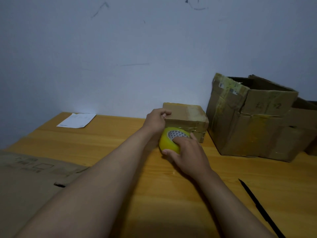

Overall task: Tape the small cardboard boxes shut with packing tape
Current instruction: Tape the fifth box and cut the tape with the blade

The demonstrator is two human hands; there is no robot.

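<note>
My left hand (156, 121) grips the near left corner of the small box (186, 118), fingers curled over its top edge. The box sits on the table (120, 143) close to the wall (137, 48), a shiny strip of tape running across its front face just beyond my right fingers.

My right hand (186, 152) holds the tape roll (169, 140), fingers tucked into its patterned core and thumb pressed against the yellow outer rim. The roll is tilted, its far edge touching the box's front face and its near edge down by the tabletop. It lies just below my left hand, so both hands sit side by side at the box's near left corner.

To the right of the roll, just past the small box, stands a big box (253, 121), open at the top, crumpled and streaked with old yellowed tape. Nearer me, right of my right forearm, a black blade (260, 208) lies on the table; I cannot tell what tool it is. Left of my left forearm lies a flat sheet of cardboard (30, 182). Farther left of my left hand, by the wall, rests a white paper (77, 120).
</note>
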